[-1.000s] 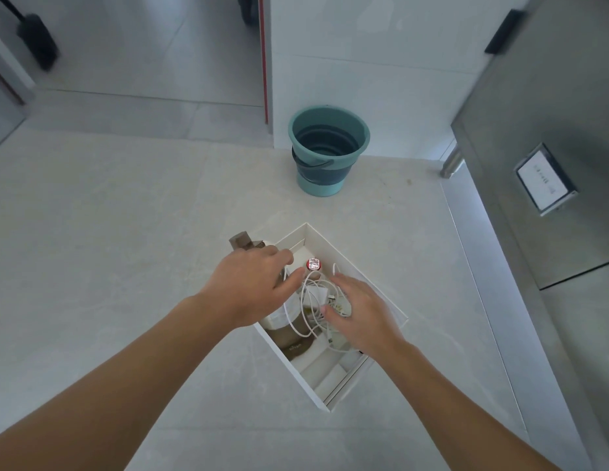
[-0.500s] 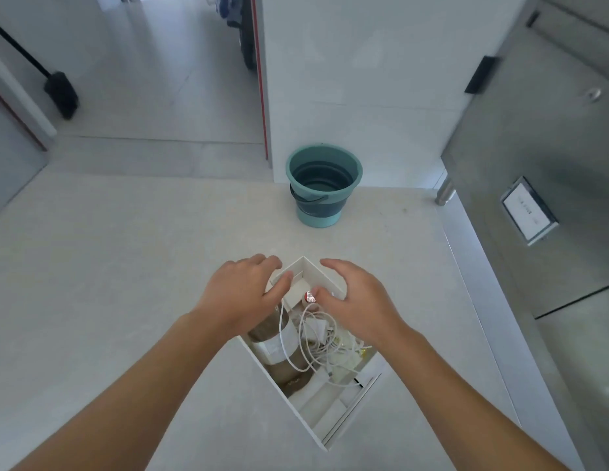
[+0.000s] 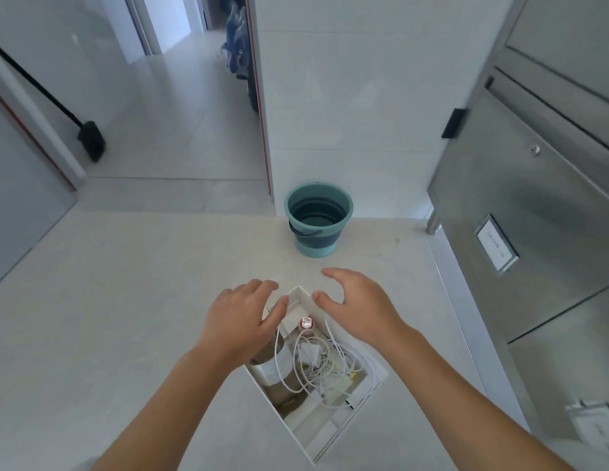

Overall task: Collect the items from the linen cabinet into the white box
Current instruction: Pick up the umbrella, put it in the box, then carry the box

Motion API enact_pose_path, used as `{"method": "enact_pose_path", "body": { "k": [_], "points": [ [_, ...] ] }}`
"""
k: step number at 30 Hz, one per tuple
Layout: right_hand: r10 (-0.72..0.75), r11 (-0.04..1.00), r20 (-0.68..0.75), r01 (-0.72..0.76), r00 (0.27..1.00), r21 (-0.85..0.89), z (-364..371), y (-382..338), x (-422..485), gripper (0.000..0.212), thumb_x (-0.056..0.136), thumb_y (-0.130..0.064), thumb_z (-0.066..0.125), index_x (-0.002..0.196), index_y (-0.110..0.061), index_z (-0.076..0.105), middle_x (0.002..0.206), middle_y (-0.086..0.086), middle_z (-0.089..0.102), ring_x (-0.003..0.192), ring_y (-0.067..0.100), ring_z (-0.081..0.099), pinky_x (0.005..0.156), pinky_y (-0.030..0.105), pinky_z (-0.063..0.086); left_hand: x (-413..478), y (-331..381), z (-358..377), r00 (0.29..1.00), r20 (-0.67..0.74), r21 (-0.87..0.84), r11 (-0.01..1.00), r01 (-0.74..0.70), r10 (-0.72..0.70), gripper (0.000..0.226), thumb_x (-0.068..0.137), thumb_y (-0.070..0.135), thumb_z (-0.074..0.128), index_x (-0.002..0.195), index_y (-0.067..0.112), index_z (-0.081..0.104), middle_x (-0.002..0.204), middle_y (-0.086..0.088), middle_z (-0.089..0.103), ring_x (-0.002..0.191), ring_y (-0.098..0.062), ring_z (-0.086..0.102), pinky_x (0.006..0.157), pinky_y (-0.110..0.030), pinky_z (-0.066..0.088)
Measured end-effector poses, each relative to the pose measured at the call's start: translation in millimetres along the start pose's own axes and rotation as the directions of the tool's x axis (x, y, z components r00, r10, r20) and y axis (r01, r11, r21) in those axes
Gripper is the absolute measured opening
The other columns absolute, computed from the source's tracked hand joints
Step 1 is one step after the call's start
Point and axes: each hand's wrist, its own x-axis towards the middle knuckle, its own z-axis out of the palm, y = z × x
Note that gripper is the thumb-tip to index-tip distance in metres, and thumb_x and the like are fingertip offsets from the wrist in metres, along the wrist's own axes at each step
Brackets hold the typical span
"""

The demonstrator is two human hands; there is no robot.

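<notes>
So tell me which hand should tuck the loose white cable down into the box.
Probably the left hand: it hovers open over the white box, right above the white cable. The right hand is open beyond the far rim.

One white box [image 3: 380, 373] is seen at six o'clock; two hands are counted, the left hand [image 3: 240, 321] and right hand [image 3: 359, 305]; one teal bucket [image 3: 318, 219] is seen at twelve o'clock; one broom [image 3: 90, 139] at ten o'clock.
</notes>
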Motion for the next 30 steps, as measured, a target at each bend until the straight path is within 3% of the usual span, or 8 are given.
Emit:
{"method": "enact_pose_path", "body": {
  "k": [4, 8, 12, 16, 23, 26, 30],
  "points": [
    [-0.002, 1.000, -0.019, 0.002, 1.000, 0.003, -57, -41, -5, 0.063, 0.096, -0.057, 0.057, 0.150, -0.024, 0.050, 0.151, -0.003, 0.055, 0.139, 0.018, 0.050, 0.113, 0.038, 0.042, 1, 21, -69, 1.000, 0.008, 0.017, 1.000, -0.025, 0.025, 0.068, 0.090, 0.063, 0.014, 0.129, 0.024, 0.054, 0.116, 0.001, 0.066, 0.101, -0.024, 0.063, 0.086, -0.038, 0.046],
    [-0.030, 0.999, -0.042, 0.031, 0.999, 0.010, -151, -111, -28, 0.054, 0.096, -0.053, 0.059, 0.143, -0.027, 0.058, 0.143, -0.008, 0.062, 0.133, 0.015, 0.056, 0.109, 0.033, 0.044, 7, 48, -184, 0.999, -0.006, 0.060, 0.997, -0.052, 0.052, 0.066, 0.091, 0.063, 0.016, 0.124, 0.024, 0.058, 0.112, 0.002, 0.067, 0.098, -0.024, 0.065, 0.084, -0.038, 0.046],
    [-0.059, 0.997, -0.050, 0.056, 0.997, -0.051, -279, -197, -45, 0.047, 0.096, -0.050, 0.059, 0.137, -0.027, 0.061, 0.131, -0.007, 0.067, 0.124, 0.017, 0.058, 0.101, 0.035, 0.048, 22, 79, -333, 0.995, -0.039, 0.129, 0.988, -0.087, 0.092, 0.063, 0.093, 0.061, 0.019, 0.114, 0.023, 0.064, 0.104, 0.003, 0.069, 0.092, -0.024, 0.066, 0.080, -0.037, 0.047],
    [-0.091, 0.988, -0.081, 0.080, 0.992, -0.134, -423, -290, -54, 0.057, 0.096, -0.055, 0.057, 0.146, -0.028, 0.053, 0.143, -0.006, 0.061, 0.134, 0.018, 0.051, 0.107, 0.036, 0.044, 44, 117, -508, 0.981, -0.123, 0.198, 0.972, -0.124, 0.150, 0.059, 0.094, 0.060, 0.023, 0.104, 0.021, 0.067, 0.093, 0.001, 0.070, 0.082, -0.026, 0.067, 0.071, -0.035, 0.047],
    [-0.258, 0.952, -0.213, 0.210, 0.942, -0.224, -649, -469, -78, 0.059, 0.099, -0.056, 0.052, 0.150, -0.027, 0.049, 0.148, -0.005, 0.056, 0.139, 0.015, 0.046, 0.109, 0.033, 0.040, 61, 172, -781, 0.917, -0.303, 0.323, 0.933, -0.158, 0.261, 0.064, 0.094, 0.061, 0.014, 0.101, 0.020, 0.063, 0.090, 0.000, 0.068, 0.085, -0.025, 0.065, 0.074, -0.040, 0.047],
    [-0.340, 0.922, -0.251, 0.268, 0.907, -0.279, -687, -518, -90, 0.061, 0.099, -0.056, 0.052, 0.152, -0.026, 0.046, 0.149, -0.005, 0.055, 0.141, 0.015, 0.042, 0.109, 0.034, 0.040, 51, 172, -844, 0.884, -0.384, 0.349, 0.928, -0.130, 0.268, 0.062, 0.095, 0.060, 0.016, 0.103, 0.020, 0.063, 0.091, 0.001, 0.069, 0.085, -0.025, 0.064, 0.073, -0.041, 0.046],
    [-0.410, 0.887, -0.209, 0.336, 0.888, -0.316, -673, -552, -105, 0.065, 0.099, -0.058, 0.052, 0.153, -0.024, 0.043, 0.153, -0.006, 0.050, 0.144, 0.014, 0.038, 0.111, 0.031, 0.037, 15, 145, -861, 0.884, -0.422, 0.347, 0.937, -0.047, 0.200, 0.057, 0.096, 0.058, 0.023, 0.107, 0.021, 0.065, 0.096, 0.001, 0.070, 0.085, -0.024, 0.065, 0.072, -0.040, 0.047]
  ]
}}
